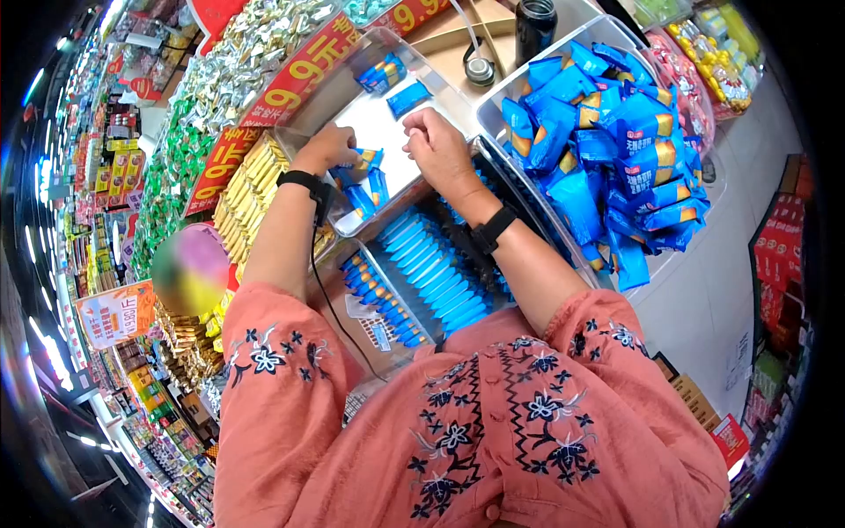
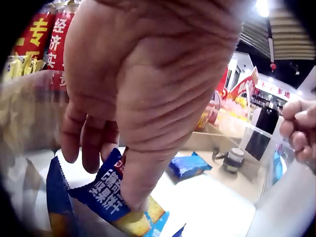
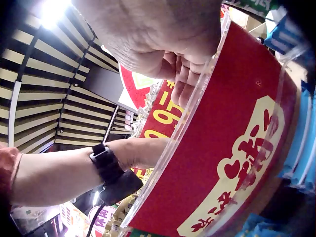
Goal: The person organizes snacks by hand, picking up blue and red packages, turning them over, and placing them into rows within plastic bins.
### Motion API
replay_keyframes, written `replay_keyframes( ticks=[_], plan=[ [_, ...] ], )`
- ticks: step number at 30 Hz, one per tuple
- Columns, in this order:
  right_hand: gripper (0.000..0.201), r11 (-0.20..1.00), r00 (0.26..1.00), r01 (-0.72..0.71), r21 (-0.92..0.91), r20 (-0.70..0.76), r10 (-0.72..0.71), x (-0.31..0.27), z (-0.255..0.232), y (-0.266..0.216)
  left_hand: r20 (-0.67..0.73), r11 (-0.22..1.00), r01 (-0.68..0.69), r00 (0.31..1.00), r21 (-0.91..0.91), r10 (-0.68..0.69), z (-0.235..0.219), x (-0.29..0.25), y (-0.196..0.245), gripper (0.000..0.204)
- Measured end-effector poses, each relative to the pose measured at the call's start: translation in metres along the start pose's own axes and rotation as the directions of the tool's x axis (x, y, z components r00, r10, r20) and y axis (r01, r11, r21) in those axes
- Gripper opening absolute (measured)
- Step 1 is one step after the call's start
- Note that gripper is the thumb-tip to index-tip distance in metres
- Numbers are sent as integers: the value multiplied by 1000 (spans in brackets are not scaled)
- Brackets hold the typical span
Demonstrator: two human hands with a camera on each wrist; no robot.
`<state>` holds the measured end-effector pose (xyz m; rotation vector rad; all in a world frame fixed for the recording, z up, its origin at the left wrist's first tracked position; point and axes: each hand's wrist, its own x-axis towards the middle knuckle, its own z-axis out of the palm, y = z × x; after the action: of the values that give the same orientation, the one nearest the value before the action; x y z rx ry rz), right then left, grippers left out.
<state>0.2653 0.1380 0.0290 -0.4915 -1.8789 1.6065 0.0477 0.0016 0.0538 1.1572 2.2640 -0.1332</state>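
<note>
My left hand [image 1: 330, 148] reaches down into a clear plastic bin [image 1: 451, 99] with a white bottom. In the left wrist view, its thumb and fingers pinch a blue biscuit packet [image 2: 109, 190] with white lettering. Another blue packet [image 2: 59, 197] stands beside it, and more packets [image 1: 356, 201] lie below the hand. Farther back in the bin are a single blue packet [image 1: 408, 99] and a small group of packets [image 1: 381, 74]. Over the bin's right side hangs my right hand [image 1: 440, 151], fingers loosely curled and holding nothing.
To the right, a large clear tub [image 1: 487, 113] is heaped with blue packets. Nearer my body, a divided case holds packets in neat rows [image 1: 436, 273]. A black bottle [image 1: 535, 31] stands at the back. Gold-wrapped sticks [image 1: 251, 189] fill the left side; a cable [image 1: 321, 273] trails from my left wrist.
</note>
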Motion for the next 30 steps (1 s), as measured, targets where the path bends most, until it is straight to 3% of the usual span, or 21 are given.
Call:
replay_keyframes(
  ticks=[1,4,5,7,8,11,19,30],
  plan=[
    [16,1000,1000,-2,2,0,2,0,0,0,4,1000,10,1000,-21,-9,-4,-1,1,44],
    [17,1000,1000,-5,2,4,5,1,2,2,-168,995,50,984,-87,-64,-14,-13,8,40],
    [17,1000,1000,-9,-2,3,9,2,2,4,-138,950,68,984,-305,-115,-19,-16,11,39],
    [22,997,998,-60,45,21,59,2,0,2,-44,721,108,981,-685,-189,-41,-36,35,38],
    [25,994,996,-86,69,31,84,2,0,-1,-39,649,66,989,-758,-146,-46,-44,43,36],
    [31,826,943,-326,461,99,317,5,-10,-26,-88,454,-52,994,-889,-59,-58,-77,80,35],
    [32,675,922,-386,629,234,309,10,-23,-52,-175,258,-159,984,-953,-39,-43,-111,105,41],
    [27,605,930,-365,707,244,276,3,-24,-64,-250,192,-232,965,-954,-76,-41,-129,110,42]
  ],
)
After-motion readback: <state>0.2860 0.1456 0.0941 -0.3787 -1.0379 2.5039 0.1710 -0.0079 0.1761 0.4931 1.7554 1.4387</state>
